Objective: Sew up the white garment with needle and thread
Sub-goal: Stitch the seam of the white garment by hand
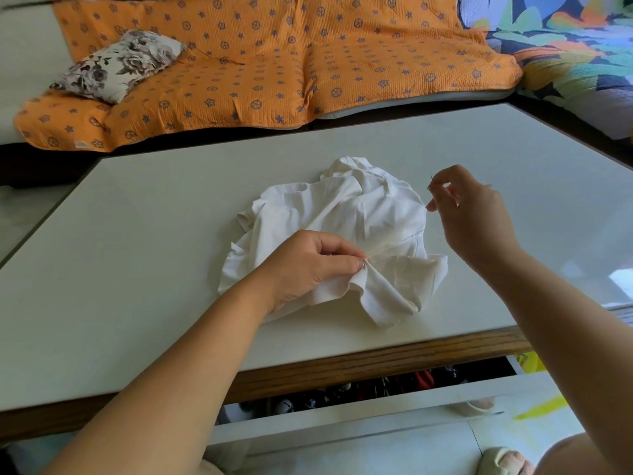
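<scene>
I see the garment heaped mid-table. Bare top runs wide on its left, a strip behind it, a broad patch on the right: room for me to pass on those sides. L hand pinches the heap's near edge, forearm crossing over the near-left top, so that lane's blocked. R hand hangs above the heap's right rim w/ needle pinched; thin thread crosses the heap btwn the hands. Drawer juts open under the near edge, stuff inside. Sofa sits close behind the far edge.
</scene>
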